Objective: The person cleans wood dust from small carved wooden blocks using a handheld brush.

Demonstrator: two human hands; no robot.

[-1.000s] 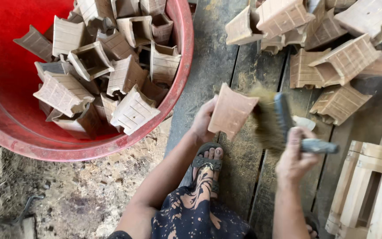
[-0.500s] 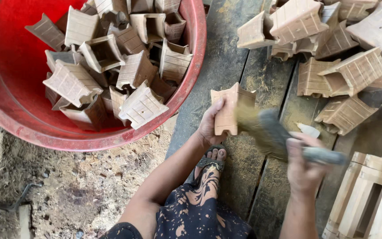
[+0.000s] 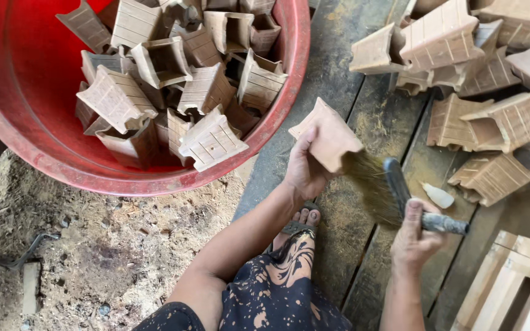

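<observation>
Our left hand is clamped on a small wooden box, thumb over the near edge, holding it up off the planks just right of the red tub. Our right hand is closed round the handle of a brush, bristles touching the box's lower right edge. Hands apart, each gripping its own thing.

Risks as we see them:
- The box sits on fingertips and thumb only. A hard stroke sideways could twist it out, and it would likely drop on our sandalled foot right underneath.
- Bristles run close to the left thumb. If the brush slips, its wooden back could knock the knuckles.
- The tub is heaped with finished boxes up near the rim. One more tossed in carelessly may bounce off onto the dirt and need brushing again.
- The loose pile of boxes on the right leans on itself. An elbow swing could knock it down.
- A small white bottle lies just past the brush and is easy to flick away.
</observation>
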